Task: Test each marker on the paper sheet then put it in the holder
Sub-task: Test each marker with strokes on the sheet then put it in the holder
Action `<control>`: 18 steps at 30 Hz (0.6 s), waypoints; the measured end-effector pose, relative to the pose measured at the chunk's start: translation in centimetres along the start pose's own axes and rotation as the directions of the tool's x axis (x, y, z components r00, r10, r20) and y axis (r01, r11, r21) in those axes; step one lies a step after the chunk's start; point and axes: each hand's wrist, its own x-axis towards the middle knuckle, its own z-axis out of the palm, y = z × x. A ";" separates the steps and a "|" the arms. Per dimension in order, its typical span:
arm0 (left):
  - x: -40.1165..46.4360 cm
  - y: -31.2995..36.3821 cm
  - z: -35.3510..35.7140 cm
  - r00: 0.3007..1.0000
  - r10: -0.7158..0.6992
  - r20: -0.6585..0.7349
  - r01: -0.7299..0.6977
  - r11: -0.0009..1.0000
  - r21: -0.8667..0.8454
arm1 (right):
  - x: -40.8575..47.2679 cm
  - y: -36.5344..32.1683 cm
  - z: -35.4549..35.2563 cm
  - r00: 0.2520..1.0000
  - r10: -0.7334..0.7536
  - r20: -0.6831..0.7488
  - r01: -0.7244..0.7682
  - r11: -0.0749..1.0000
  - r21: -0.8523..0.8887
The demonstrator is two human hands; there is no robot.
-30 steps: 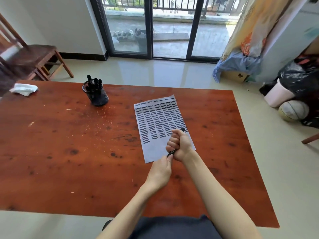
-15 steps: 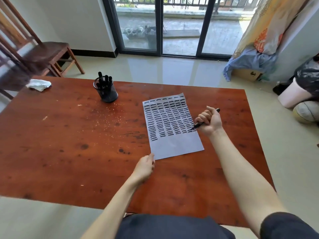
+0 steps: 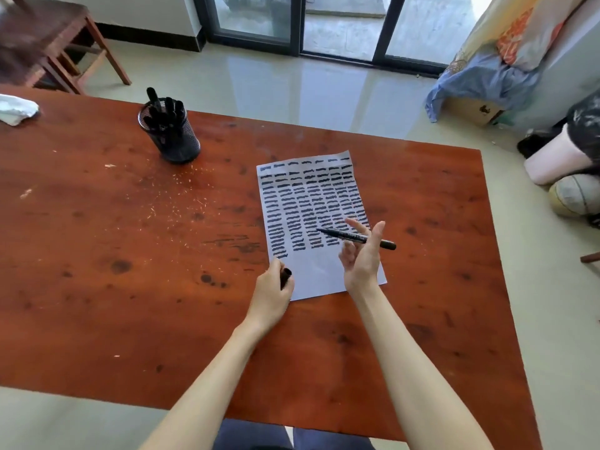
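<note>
Head view. Right hand [image 3: 358, 258] raised over the lower right of the paper sheet [image 3: 316, 222], palm turned inward, fingers mostly straight and spread. An uncapped black marker [image 3: 355, 237] lies across those fingers, tip pointing left over the sheet, rear end sticking out past the hand on the right. Where the thumb meets the barrel is hidden by the hand; the grip looks loose, and I cannot tell whether the tip touches the paper.

Left hand [image 3: 271, 292] rests at the sheet's lower left corner, fingers curled round a short black piece, probably the marker cap [image 3: 285, 277]; only its upper end shows above the knuckles.

Sheet lies flat on the red-brown wooden table [image 3: 130, 271], tilted slightly, its upper two-thirds filled with rows of short black strokes, bottom part blank. Far right corner curls up a little.

Black mesh holder [image 3: 172, 133] stands well apart from the sheet, toward the far left, with several black markers upright in it; exact count not readable, they overlap.

A crumpled white cloth [image 3: 16, 107] is cut off by the left edge. A wooden chair [image 3: 48, 37] at upper left is blurred and partly out of frame. Pale specks are scattered on the table near the holder. The near table edge hides the person's lap apart from dark fabric.
</note>
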 end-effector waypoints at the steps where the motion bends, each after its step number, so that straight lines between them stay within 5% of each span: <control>1: 0.1 -0.4 0.3 0.997 0.049 -0.058 -0.046 0.997 0.058 | 0.0 0.2 -0.1 1.000 -0.022 0.011 0.022 0.998 -0.054; 4: 0.0 -1.6 1.0 0.942 0.283 -0.179 -0.207 0.912 0.353 | 0.0 1.4 -0.6 0.993 -0.047 0.106 0.056 0.995 -0.078; 7: 0.3 -3.2 2.2 0.881 0.422 -0.213 -0.283 0.832 0.477 | 0.2 2.4 -1.6 0.981 -0.057 0.184 0.062 0.998 -0.019; 10: 0.5 -4.5 3.3 0.859 0.490 -0.152 -0.344 0.770 0.538 | 0.7 2.8 -2.3 0.966 -0.069 0.248 0.062 0.997 0.038; 18: 0.7 -4.5 3.3 0.866 0.493 -0.082 -0.350 0.714 0.606 | 0.8 3.6 -2.5 0.889 -0.183 0.420 0.295 0.930 -0.220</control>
